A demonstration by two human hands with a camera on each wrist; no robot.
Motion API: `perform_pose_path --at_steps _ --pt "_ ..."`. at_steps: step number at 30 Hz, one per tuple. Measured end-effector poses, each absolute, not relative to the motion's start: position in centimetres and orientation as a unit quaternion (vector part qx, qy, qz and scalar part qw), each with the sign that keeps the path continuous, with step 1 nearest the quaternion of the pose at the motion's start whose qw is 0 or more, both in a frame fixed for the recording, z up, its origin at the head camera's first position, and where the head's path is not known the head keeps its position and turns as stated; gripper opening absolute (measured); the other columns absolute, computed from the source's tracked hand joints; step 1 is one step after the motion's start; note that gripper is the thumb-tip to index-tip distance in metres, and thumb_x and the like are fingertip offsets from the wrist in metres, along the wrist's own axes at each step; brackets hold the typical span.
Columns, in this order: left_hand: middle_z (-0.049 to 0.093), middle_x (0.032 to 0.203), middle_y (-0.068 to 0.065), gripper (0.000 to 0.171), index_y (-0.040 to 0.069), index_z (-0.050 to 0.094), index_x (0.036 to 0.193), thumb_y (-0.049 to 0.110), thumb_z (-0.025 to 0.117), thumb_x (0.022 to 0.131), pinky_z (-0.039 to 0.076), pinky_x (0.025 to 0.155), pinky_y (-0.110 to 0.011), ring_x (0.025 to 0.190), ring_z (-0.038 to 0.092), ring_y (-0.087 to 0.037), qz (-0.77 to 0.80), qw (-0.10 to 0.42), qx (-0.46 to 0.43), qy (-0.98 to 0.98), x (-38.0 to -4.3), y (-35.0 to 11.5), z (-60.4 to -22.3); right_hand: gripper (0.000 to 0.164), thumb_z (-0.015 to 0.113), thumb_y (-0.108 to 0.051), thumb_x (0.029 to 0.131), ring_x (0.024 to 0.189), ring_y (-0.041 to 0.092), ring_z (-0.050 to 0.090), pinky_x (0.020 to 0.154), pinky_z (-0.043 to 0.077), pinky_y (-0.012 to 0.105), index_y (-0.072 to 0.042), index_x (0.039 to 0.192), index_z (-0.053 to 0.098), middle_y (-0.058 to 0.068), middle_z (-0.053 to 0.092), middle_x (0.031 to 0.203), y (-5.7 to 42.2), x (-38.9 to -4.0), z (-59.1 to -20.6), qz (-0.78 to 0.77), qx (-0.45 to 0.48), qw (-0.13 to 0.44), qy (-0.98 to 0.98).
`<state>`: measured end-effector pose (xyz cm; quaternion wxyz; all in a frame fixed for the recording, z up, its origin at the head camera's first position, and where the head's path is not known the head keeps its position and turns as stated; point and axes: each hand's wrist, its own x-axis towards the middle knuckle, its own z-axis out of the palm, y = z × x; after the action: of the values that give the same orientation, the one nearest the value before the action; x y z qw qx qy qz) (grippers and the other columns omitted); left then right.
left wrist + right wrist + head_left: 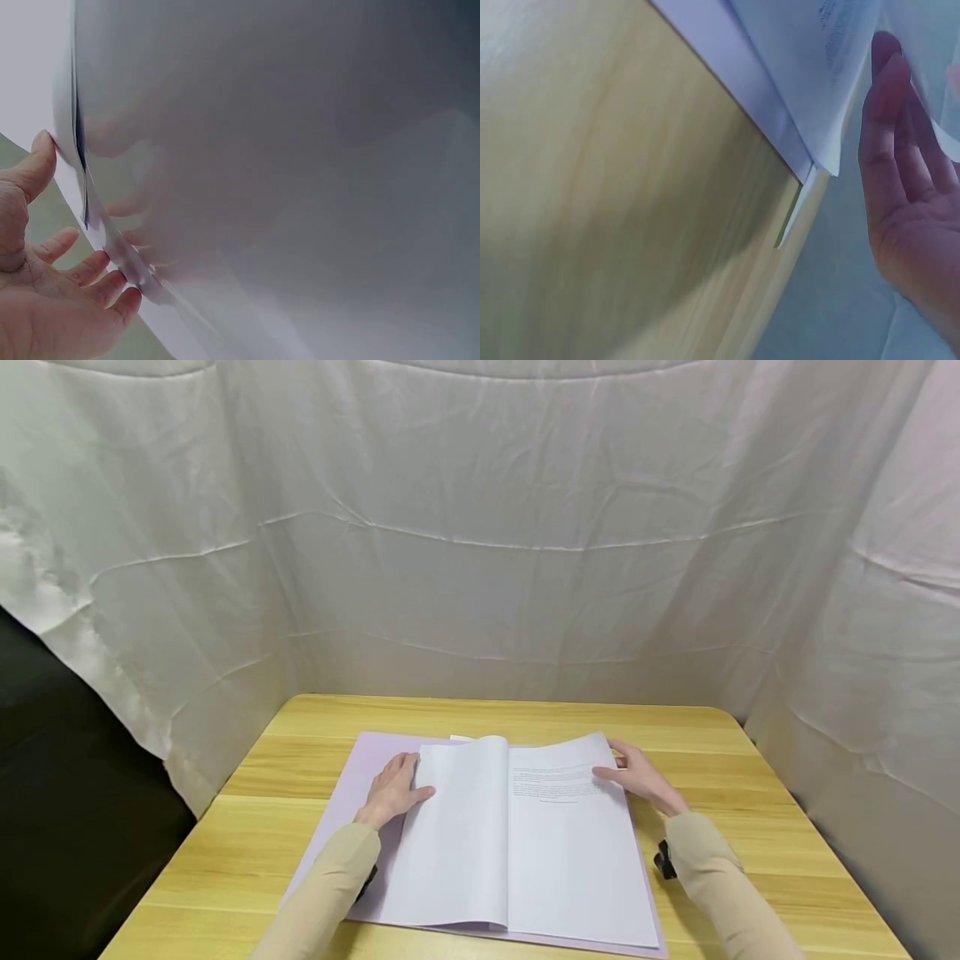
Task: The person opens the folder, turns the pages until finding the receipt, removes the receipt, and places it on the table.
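Note:
An opened lilac folder (pixel 365 760) lies on the table, holding a stack of white paper. Its left-hand page (pixel 457 835) is blank and bulges near the fold. On the right-hand sheet (pixel 573 860), several lines of print run across the top, and its upper outer corner is lifted. My right hand (pixel 640 775) pinches that sheet near the corner, thumb on top and fingers beneath; the right wrist view shows the fingers (pixel 904 142) against the paper. At the left page's outer edge rests my left hand (pixel 392 789), thumb on the page, fingers extended over the folder cover.
The wooden table (pixel 247 827) extends around the folder on both sides. Another white edge (pixel 461 738) pokes out behind the folder's top. Pale cloth (pixel 510 593) hangs at the back and sides, with a black surface (pixel 67 793) at far left.

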<state>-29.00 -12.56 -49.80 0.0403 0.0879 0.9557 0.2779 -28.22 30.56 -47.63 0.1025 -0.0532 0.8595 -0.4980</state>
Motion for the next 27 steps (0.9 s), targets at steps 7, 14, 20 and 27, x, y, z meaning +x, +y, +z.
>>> perform_pose_path --at_steps 7,14,20,27 --pt "0.036 0.155 -0.029 0.073 -0.002 0.036 0.151 0.030 0.070 0.095 0.026 0.120 -0.065 0.145 0.033 -0.048 0.289 0.034 0.094 0.952 -28.8 -12.6 -49.7 0.087 0.067 -0.025 0.097 0.087 0.025 0.074 0.073 0.063 0.041 -0.009 0.162 0.012 0.029 0.067 0.120 30.8 -27.4 -46.9 -0.541 -0.069 0.156 0.823" --pt "0.036 0.155 -0.030 0.073 -0.004 0.035 0.151 0.030 0.069 0.096 0.027 0.119 -0.066 0.145 0.033 -0.049 0.288 0.032 0.099 0.952 -28.6 -12.4 -49.4 0.085 0.062 -0.024 0.100 0.086 0.029 0.075 0.070 0.063 0.047 -0.019 0.164 0.006 0.023 0.071 0.114 30.8 -26.8 -46.4 -0.575 -0.107 0.188 0.789" --pt "0.035 0.155 -0.032 0.078 -0.005 0.035 0.151 0.036 0.070 0.094 0.025 0.118 -0.068 0.145 0.031 -0.051 0.316 0.028 0.113 0.942 -28.2 -12.6 -49.1 0.084 0.057 -0.026 0.103 0.094 0.030 0.074 0.074 0.063 0.048 -0.020 0.164 -0.001 0.027 0.063 0.128 30.4 -26.1 -45.5 -0.585 -0.120 0.209 0.774" --pt "0.032 0.155 -0.034 0.083 -0.005 0.032 0.152 0.044 0.068 0.095 0.024 0.118 -0.068 0.145 0.029 -0.053 0.334 0.018 0.130 0.933 -28.2 -12.8 -49.5 0.082 0.049 -0.035 0.106 0.092 0.016 0.067 0.071 0.060 0.031 -0.025 0.162 -0.010 0.036 0.032 0.155 29.6 -25.1 -44.5 -0.591 -0.104 0.225 0.768"
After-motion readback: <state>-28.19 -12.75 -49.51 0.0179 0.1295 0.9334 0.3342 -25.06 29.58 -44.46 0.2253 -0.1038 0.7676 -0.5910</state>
